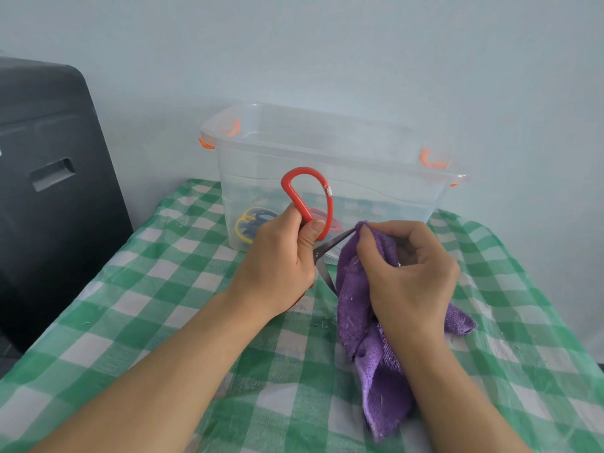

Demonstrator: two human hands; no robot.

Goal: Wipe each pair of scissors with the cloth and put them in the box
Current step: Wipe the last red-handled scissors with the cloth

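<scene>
My left hand grips the red-handled scissors by one handle loop, held above the table with the blades spread apart. One blade points up to the right into the purple cloth, the other points down. My right hand pinches the cloth around the tip of the upper blade. Behind my hands stands the clear plastic box with orange latches. Inside it lie scissors with yellow and dark blue handles and a pair with red handles, partly hidden by my left hand.
A green and white checked cloth covers the table. A black case stands off the table's left side. A pale wall rises close behind the box. Small crumbs dot the cloth near my hands.
</scene>
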